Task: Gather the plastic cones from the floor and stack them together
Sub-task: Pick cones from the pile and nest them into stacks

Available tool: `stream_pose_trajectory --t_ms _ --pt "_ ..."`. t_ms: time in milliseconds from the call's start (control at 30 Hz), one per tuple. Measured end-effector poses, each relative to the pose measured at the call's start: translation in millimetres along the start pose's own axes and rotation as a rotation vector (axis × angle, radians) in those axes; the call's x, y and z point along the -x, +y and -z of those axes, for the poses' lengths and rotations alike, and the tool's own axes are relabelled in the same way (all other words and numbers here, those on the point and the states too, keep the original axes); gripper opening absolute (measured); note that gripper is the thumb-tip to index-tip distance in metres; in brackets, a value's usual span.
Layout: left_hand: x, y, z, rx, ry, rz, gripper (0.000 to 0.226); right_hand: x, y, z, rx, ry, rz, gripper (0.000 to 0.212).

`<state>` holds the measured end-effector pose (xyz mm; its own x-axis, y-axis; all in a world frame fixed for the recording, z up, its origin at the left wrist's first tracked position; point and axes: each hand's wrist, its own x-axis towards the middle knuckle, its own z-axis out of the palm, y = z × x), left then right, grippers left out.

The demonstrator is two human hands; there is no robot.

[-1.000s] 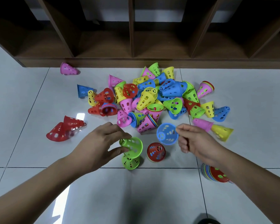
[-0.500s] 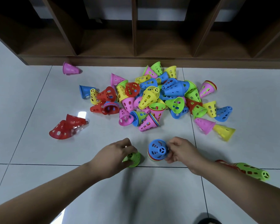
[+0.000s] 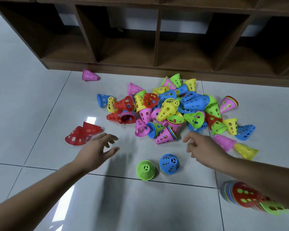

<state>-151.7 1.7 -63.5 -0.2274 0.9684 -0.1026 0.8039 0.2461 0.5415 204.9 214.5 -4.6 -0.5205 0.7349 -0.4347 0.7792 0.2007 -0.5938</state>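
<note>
Plastic cones lie all over the tiled floor. Nearest, at the lower right, a long multicoloured stack lies on its side, partly hidden under the right forearm. A little farther out, near the middle, a green cone and a blue cone stand upright, wide end down, just beside each other but apart; more coloured rims show under the blue one. Beyond them both hands hover above the floor and hold nothing. The left hand has its fingers spread wide, near a pair of red cones lying on their sides. The right hand is blurred, its fingers loosely bent. Just right of it lie a pink cone and a yellow cone, end to end. Farther on sits the main pile, a jumble of many colours. One lone pink cone rests on its side near the base of the wooden shelf unit.
</note>
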Motion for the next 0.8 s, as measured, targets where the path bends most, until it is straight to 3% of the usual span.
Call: stream_pose_trajectory --t_ms 100,200,333,433,533,667,800 --pt "-2 -28 17 -0.035 0.122 0.055 0.038 -21 -33 12 0.172 0.053 0.171 0.016" --pt "1 -48 28 -0.052 0.226 0.116 0.042 -44 -68 -3 0.192 0.043 0.293 0.012" --pt "6 -78 35 -0.041 0.4 0.278 0.029 -69 -111 -61 0.207 0.03 0.442 0.008" --pt "7 -93 39 0.076 0.503 0.453 0.015 -90 -140 -115 0.197 -0.033 0.524 0.017" --pt "7 -110 37 0.164 0.486 0.582 0.016 -110 -169 -162 0.177 -0.101 0.509 0.03" --pt "5 -119 33 0.154 0.382 0.687 0.037 -130 -204 -204 0.214 -0.101 0.492 0.042" --pt "4 -110 34 0.252 0.312 0.777 0.048 -143 -224 -232 0.318 -0.134 0.497 0.068"
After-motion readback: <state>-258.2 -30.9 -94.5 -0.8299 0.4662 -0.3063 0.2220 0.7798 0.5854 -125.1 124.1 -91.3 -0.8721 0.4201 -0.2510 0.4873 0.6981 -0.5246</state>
